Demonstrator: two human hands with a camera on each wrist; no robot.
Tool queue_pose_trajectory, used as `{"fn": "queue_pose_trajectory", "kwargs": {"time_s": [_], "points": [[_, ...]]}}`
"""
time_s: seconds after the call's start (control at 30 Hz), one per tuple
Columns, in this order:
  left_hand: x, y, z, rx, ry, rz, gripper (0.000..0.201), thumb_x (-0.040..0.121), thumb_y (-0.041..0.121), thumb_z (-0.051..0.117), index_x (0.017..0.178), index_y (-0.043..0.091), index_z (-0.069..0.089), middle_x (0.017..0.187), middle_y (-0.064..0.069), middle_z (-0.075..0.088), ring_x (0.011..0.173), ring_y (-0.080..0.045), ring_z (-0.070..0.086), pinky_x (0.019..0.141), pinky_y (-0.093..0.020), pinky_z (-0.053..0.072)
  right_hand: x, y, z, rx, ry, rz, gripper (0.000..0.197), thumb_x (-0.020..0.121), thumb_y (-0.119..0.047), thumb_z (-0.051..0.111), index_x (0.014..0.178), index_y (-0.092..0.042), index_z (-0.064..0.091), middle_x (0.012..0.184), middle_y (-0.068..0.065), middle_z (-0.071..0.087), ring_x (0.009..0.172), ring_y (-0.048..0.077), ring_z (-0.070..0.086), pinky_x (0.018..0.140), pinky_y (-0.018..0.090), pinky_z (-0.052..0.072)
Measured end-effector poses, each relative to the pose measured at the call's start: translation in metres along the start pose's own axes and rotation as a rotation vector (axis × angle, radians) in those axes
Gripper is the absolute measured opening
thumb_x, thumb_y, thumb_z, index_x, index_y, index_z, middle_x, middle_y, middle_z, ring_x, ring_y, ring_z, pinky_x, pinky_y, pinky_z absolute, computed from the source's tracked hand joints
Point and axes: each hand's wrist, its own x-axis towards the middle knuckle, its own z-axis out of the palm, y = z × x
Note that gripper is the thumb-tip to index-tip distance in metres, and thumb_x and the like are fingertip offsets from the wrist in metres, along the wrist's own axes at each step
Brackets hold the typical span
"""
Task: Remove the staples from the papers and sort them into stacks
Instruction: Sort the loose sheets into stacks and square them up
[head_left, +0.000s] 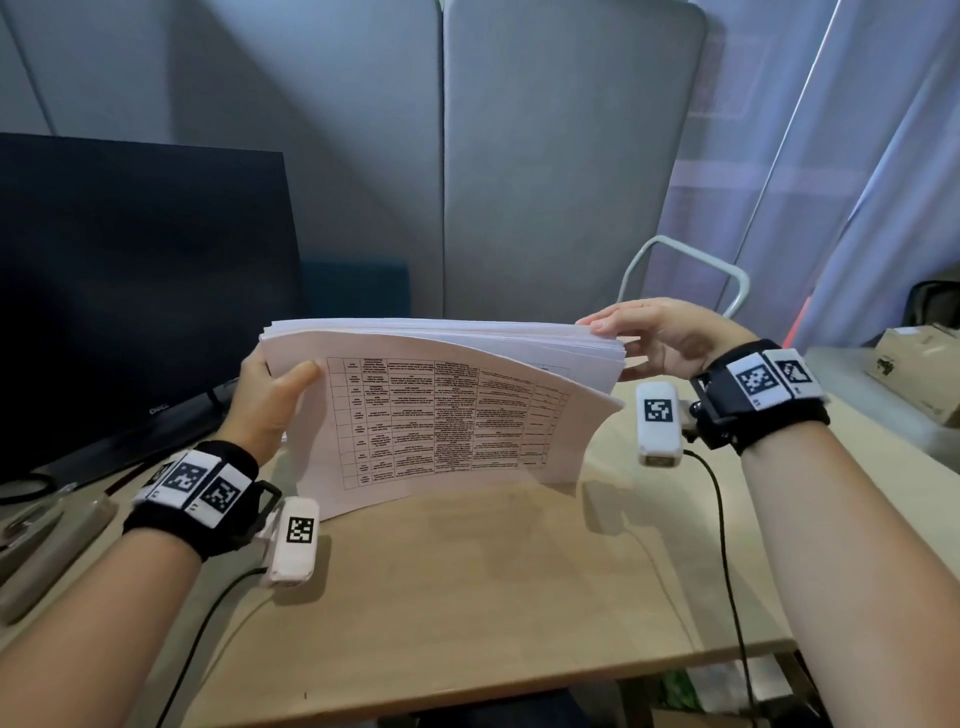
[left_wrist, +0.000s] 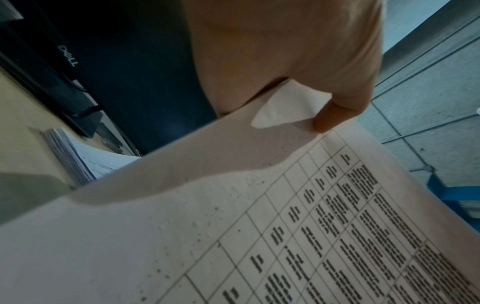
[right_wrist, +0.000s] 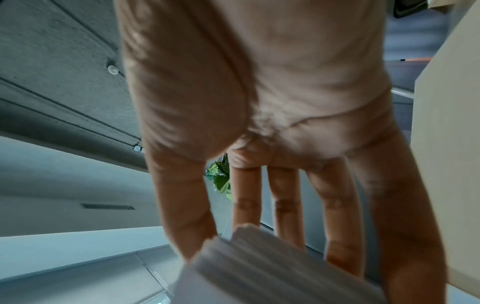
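Both hands hold a thick sheaf of papers (head_left: 441, 395) upright above the desk (head_left: 467, 597), its lower edge at or just over the surface. The left hand (head_left: 270, 400) grips the left edge, thumb on the front sheet, which carries a printed table. The right hand (head_left: 660, 338) pinches the upper right corner, thumb on top and fingers (right_wrist: 337, 216) straight behind the sheaf. A second pile (left_wrist: 72, 158) lies on the desk by the monitor (head_left: 130, 291). No staple is visible in any view. The step in hand appears to be squaring or inspecting the sheaf. The next move likely calls for laying it flat and finding a stapled corner.
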Motion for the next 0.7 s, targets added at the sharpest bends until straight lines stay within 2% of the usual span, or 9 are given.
{"fn": "queue_pose_trajectory", "kwargs": {"time_s": [0.07, 0.13, 0.23, 0.4, 0.57, 0.6, 0.63, 0.7], "points": [[0.001, 0.0, 0.001, 0.003, 0.003, -0.004, 0.032, 0.091, 0.005, 0.055, 0.122, 0.001, 0.053, 0.097, -0.006, 0.065, 0.087, -0.017, 0.063, 0.068, -0.029, 0.048, 0.001, -0.004, -0.003, -0.034, -0.015, -0.02, 0.02, 0.088, -0.012, 0.066, 0.107, -0.011, 0.072, 0.091, 0.001, 0.073, 0.078, 0.017, 0.068, 0.074, 0.034, 0.057], [0.001, 0.0, 0.001, 0.007, 0.001, -0.01, 0.031, 0.091, 0.005, 0.055, 0.122, 0.001, 0.053, 0.097, -0.006, 0.065, 0.088, -0.019, 0.063, 0.068, -0.029, 0.048, 0.002, -0.005, -0.005, -0.114, 0.007, -0.114, 0.021, 0.086, -0.014, 0.07, 0.107, -0.012, 0.072, 0.09, 0.002, 0.074, 0.076, 0.014, 0.068, 0.068, 0.028, 0.057], [0.002, 0.001, 0.001, 0.009, -0.004, -0.014, 0.032, 0.091, 0.006, 0.055, 0.122, 0.001, 0.053, 0.098, -0.006, 0.065, 0.086, -0.017, 0.063, 0.068, -0.029, 0.047, 0.004, -0.003, -0.005, -0.247, 0.06, -0.256, 0.023, 0.086, -0.015, 0.072, 0.109, -0.012, 0.072, 0.093, 0.007, 0.074, 0.078, 0.01, 0.068, 0.065, 0.02, 0.054], [0.003, 0.002, 0.003, 0.005, 0.01, -0.021, 0.031, 0.091, 0.004, 0.054, 0.122, 0.0, 0.054, 0.095, -0.004, 0.065, 0.085, -0.015, 0.063, 0.068, -0.028, 0.047, 0.012, 0.01, -0.004, -0.263, 0.158, -0.365, 0.02, 0.094, -0.005, 0.061, 0.111, -0.009, 0.07, 0.094, 0.004, 0.073, 0.075, 0.004, 0.068, 0.067, 0.016, 0.054], [0.002, 0.004, 0.005, 0.008, 0.011, -0.024, 0.031, 0.091, 0.006, 0.055, 0.122, 0.002, 0.055, 0.096, -0.004, 0.066, 0.086, -0.015, 0.064, 0.068, -0.028, 0.047, 0.016, 0.024, 0.001, -0.091, 0.206, -0.423, 0.016, 0.093, -0.007, 0.062, 0.106, -0.011, 0.072, 0.087, -0.007, 0.076, 0.078, 0.003, 0.068, 0.074, 0.014, 0.052], [0.002, 0.004, 0.005, 0.002, 0.013, -0.025, 0.031, 0.091, 0.006, 0.055, 0.121, 0.003, 0.055, 0.097, -0.004, 0.066, 0.086, -0.016, 0.064, 0.068, -0.028, 0.048, 0.017, 0.028, 0.004, -0.052, 0.216, -0.431, 0.016, 0.093, -0.015, 0.064, 0.106, -0.015, 0.072, 0.092, -0.007, 0.076, 0.084, 0.004, 0.068, 0.078, 0.017, 0.052], [0.001, 0.003, 0.005, -0.009, 0.018, -0.028, 0.03, 0.091, 0.006, 0.055, 0.121, 0.003, 0.056, 0.097, -0.004, 0.066, 0.086, -0.016, 0.065, 0.068, -0.029, 0.048, 0.015, 0.033, 0.007, -0.006, 0.205, -0.435, 0.023, 0.09, -0.03, 0.067, 0.111, -0.019, 0.071, 0.104, -0.006, 0.074, 0.094, 0.006, 0.068, 0.086, 0.021, 0.051], [-0.001, 0.001, 0.006, -0.032, 0.034, -0.041, 0.027, 0.092, 0.007, 0.055, 0.119, 0.007, 0.056, 0.097, -0.003, 0.067, 0.087, -0.017, 0.066, 0.07, -0.031, 0.049, 0.014, 0.052, 0.01, 0.122, 0.064, -0.401, 0.074, 0.073, -0.065, 0.07, 0.135, -0.027, 0.054, 0.137, -0.003, 0.059, 0.124, 0.013, 0.056, 0.102, 0.034, 0.043]]}}
